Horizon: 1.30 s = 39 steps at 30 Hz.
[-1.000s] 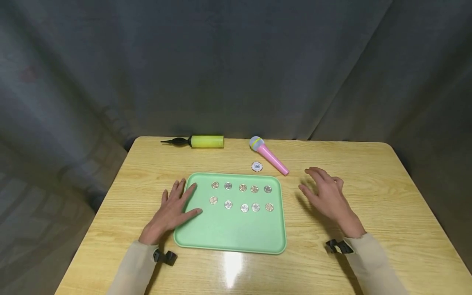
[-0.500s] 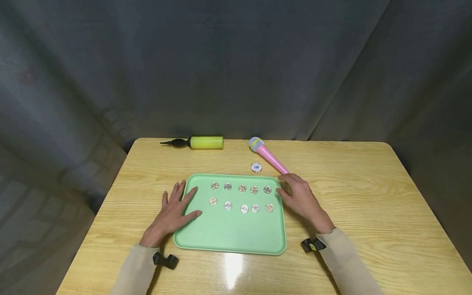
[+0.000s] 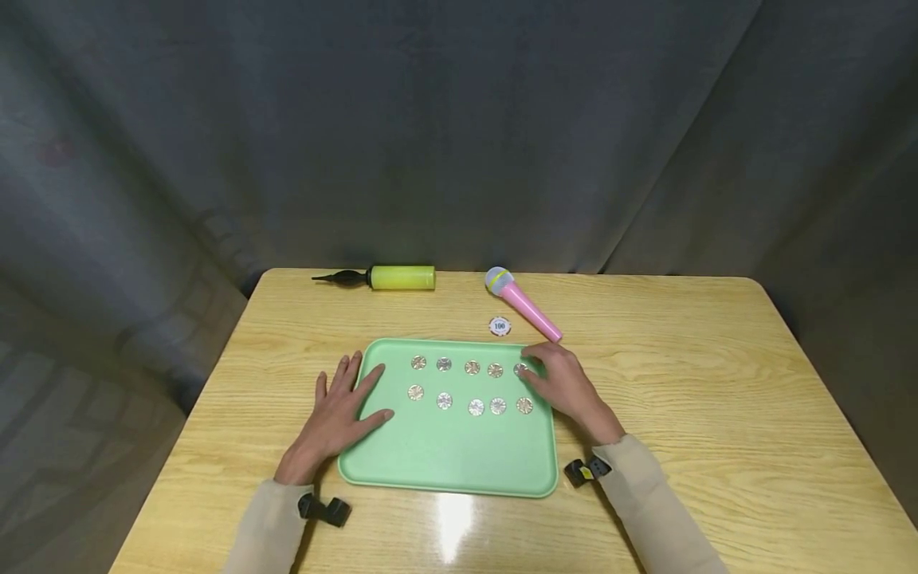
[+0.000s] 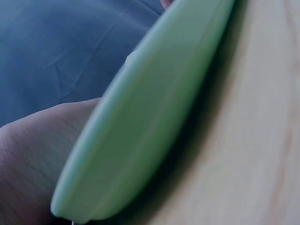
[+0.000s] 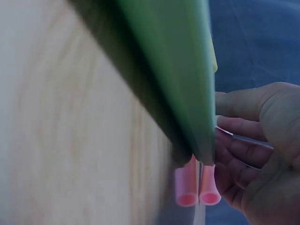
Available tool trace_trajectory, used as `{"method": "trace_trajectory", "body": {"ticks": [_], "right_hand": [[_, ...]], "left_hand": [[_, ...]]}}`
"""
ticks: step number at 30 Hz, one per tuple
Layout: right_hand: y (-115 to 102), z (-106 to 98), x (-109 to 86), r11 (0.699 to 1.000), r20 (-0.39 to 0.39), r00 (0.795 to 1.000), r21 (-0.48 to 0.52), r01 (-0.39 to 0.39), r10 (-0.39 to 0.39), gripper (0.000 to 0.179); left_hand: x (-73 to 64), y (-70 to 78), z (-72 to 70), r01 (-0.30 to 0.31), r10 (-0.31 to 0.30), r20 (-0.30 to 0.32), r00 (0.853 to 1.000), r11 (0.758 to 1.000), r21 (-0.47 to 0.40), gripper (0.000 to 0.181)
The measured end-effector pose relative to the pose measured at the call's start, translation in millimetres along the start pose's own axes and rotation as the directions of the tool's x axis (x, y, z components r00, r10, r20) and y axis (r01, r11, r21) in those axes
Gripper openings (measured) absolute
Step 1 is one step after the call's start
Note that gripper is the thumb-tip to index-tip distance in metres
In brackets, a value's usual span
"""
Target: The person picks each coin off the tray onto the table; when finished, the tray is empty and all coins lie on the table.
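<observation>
A mint-green tray [image 3: 445, 454] lies on the table with two rows of small coin-like discs, some gold, such as the disc [image 3: 524, 405], and some silver, such as the disc [image 3: 444, 401]. My left hand [image 3: 333, 414] rests over the tray's left rim, fingers spread and straight. Reaching over the right rim, my right hand [image 3: 566, 383] has its thumb and index finger apart around the silver disc [image 3: 519, 369] at the back right corner, partly covering it. In the right wrist view the right hand [image 5: 276, 140] shows its bent fingers behind the tray's edge [image 5: 192, 84].
Behind the tray lie a white poker chip [image 3: 500, 326] marked 100 and a pink toy microphone [image 3: 529, 309], whose handle end is near my right hand. A yellow-green hand pump [image 3: 402, 277] lies at the back left. A dark curtain [image 3: 459, 135] hangs behind the table [image 3: 717, 383].
My right hand has moved left from the bare table, over the tray's right rim, to the disc at the back right. My left hand and the discs have stayed in place.
</observation>
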State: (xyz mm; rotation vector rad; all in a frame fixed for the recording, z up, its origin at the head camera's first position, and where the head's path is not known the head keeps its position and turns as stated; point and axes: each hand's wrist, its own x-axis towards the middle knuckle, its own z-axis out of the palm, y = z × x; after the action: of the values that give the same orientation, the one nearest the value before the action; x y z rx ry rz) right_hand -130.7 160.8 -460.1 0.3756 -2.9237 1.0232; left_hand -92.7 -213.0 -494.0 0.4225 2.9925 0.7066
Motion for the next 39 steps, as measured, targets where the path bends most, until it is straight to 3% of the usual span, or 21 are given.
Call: {"method": "trace_trajectory", "body": {"ticks": [8, 16, 22, 31, 39], "right_hand": [[-0.4, 3.5, 2.9, 0.999, 0.024, 0.999, -0.016, -0.030, 0.030, 0.032], [0.7, 6.4, 5.2, 0.998, 0.024, 1.000, -0.057, 0.003, -0.002, 0.036], [1.4, 8.1, 6.4, 0.996, 0.016, 1.000, -0.084, 0.015, -0.013, 0.027], [-3.6, 7.5, 7.4, 0.994, 0.059, 0.997, -0.107, -0.036, 0.043, 0.022], [-6.6, 5.9, 8.0, 0.991, 0.022, 1.000, -0.135, -0.009, 0.012, 0.019]], "left_hand": [[0.3, -0.8, 0.5, 0.013, -0.013, 0.015, 1.000, 1.000, 0.008, 0.078], [0.0, -0.5, 0.0, 0.005, -0.005, -0.005, 1.000, 1.000, 0.008, 0.077], [0.7, -0.9, 0.2, 0.022, -0.023, 0.023, 0.999, 1.000, 0.012, 0.078], [1.2, -1.1, 0.9, 0.018, -0.018, 0.017, 1.000, 1.000, 0.013, 0.078], [1.8, -0.4, 0.9, 0.018, -0.018, 0.011, 1.000, 1.000, 0.015, 0.077]]}}
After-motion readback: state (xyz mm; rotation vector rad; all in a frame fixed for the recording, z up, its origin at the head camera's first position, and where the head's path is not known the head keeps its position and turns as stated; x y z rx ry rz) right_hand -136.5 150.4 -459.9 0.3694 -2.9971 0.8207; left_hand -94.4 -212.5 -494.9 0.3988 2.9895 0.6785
